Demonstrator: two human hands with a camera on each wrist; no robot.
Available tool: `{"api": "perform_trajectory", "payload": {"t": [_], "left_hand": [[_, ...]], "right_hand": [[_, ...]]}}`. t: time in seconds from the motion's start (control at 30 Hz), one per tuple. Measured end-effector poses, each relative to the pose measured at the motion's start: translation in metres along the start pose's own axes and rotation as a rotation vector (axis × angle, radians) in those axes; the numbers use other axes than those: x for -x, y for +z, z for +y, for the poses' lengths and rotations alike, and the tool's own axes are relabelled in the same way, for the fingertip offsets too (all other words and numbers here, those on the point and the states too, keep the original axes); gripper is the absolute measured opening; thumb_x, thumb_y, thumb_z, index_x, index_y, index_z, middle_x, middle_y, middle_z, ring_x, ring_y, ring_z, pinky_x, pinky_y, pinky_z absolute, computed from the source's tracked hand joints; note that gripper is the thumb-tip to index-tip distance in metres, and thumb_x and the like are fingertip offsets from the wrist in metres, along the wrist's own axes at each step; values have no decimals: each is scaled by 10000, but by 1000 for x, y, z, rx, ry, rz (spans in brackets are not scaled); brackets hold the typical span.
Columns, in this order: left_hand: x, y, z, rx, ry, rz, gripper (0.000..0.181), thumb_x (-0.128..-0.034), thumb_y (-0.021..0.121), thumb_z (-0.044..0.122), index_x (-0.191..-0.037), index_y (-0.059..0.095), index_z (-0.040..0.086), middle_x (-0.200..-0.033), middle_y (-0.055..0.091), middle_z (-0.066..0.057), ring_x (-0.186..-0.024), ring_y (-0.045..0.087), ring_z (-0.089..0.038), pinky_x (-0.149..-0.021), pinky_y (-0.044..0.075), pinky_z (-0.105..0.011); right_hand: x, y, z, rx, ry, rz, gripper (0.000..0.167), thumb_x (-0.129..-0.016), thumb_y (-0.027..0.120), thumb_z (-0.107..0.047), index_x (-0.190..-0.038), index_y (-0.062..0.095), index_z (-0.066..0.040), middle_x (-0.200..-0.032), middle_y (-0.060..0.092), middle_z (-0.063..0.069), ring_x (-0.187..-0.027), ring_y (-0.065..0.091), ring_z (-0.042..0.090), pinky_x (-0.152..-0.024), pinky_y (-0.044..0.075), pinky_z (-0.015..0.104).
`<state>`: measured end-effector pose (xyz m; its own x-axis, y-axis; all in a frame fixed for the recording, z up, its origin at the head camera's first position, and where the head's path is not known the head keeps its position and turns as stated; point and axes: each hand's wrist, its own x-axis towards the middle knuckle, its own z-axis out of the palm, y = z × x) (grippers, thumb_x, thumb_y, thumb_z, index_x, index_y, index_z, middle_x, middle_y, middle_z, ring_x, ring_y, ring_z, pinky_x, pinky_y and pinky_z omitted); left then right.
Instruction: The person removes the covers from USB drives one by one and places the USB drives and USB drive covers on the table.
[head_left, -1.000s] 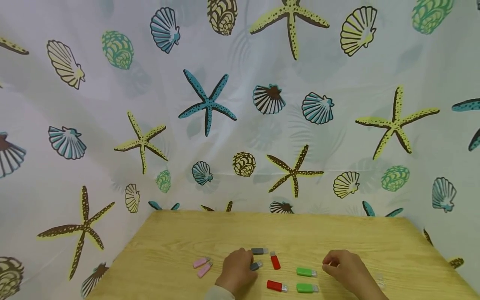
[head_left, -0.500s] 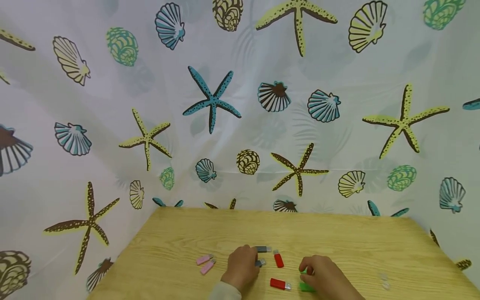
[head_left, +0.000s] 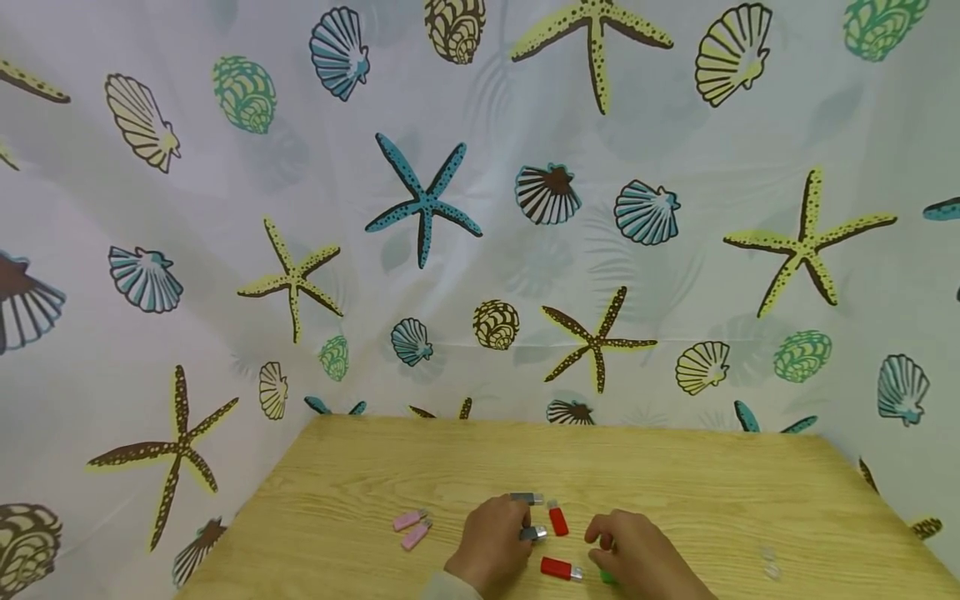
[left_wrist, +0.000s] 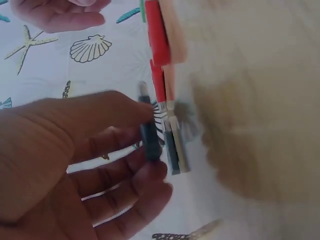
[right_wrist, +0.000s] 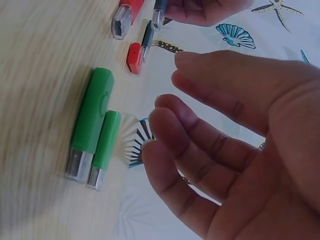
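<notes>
My left hand (head_left: 491,540) pinches a dark grey USB stick (left_wrist: 149,131) between thumb and fingers, its metal plug pointing right in the head view. Just beyond it lies a second grey USB stick (head_left: 527,498). My right hand (head_left: 637,552) hovers with loosely bent fingers and nothing in them. Two green USB sticks (right_wrist: 93,111) lie side by side on the table by that hand; in the head view it hides most of them. Between the hands are two red USB sticks, one farther off (head_left: 558,521) and one nearer (head_left: 557,568).
Two pink USB sticks (head_left: 409,520) lie left of my left hand. Small clear pieces (head_left: 769,562), too faint to identify, rest on the right of the wooden table (head_left: 360,467). A curtain (head_left: 480,250) printed with shells and starfish surrounds the table's back and sides.
My right hand has moved left from beside the green USB sticks to over them. My left hand has shifted slightly right, carrying the grey USB stick with it. The head view has turned a little.
</notes>
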<state>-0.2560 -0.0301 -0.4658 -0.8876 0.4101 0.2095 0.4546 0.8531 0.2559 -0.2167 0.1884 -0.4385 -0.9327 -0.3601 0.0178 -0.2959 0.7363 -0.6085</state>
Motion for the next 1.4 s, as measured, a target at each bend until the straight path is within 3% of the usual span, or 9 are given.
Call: {"api": "perform_trajectory", "payload": {"t": [0.3,0.47,0.73,1.0,1.4], "left_hand": [[3,-22,9,30,143,-24,191,-748,822,192,-727,632,195,-671,506,137,-584,407,-17,-546,366,-206],[11,-44,19,47,220,-44,185,-758,817,187,-765,632,194,-690,515,148,-592,409,4,-548,365,-185],[27,-83,38,50,318,-111,140,-812,782,192,-901,673,195,-783,566,139,-638,440,25,-576,396,-156],[38,-103,47,24,347,-110,138,-839,758,202,-912,642,217,-790,524,141,-656,422,10,-593,384,-165],[40,-107,49,17,345,-118,149,-823,770,195,-903,645,210,-789,519,130,-652,415,8,-583,379,-163]], "right_hand": [[2,-3,-6,-26,-122,0,135,-845,742,-168,-938,685,-88,-771,586,-30,-643,512,75,-563,447,280],[7,-8,-20,-44,-212,-1,192,-842,749,-203,-969,675,-80,-797,595,-59,-674,524,57,-578,463,255],[17,-18,-44,-63,-283,-11,224,-870,723,-266,-1020,674,-106,-871,626,-88,-724,541,11,-627,501,261],[23,-22,-55,-103,-352,-40,173,-895,693,-266,-1009,695,-136,-910,641,-117,-756,555,3,-639,496,243],[23,-22,-59,-91,-414,-7,113,-911,671,-288,-907,695,-178,-831,618,-168,-734,544,-28,-633,489,229]]}}
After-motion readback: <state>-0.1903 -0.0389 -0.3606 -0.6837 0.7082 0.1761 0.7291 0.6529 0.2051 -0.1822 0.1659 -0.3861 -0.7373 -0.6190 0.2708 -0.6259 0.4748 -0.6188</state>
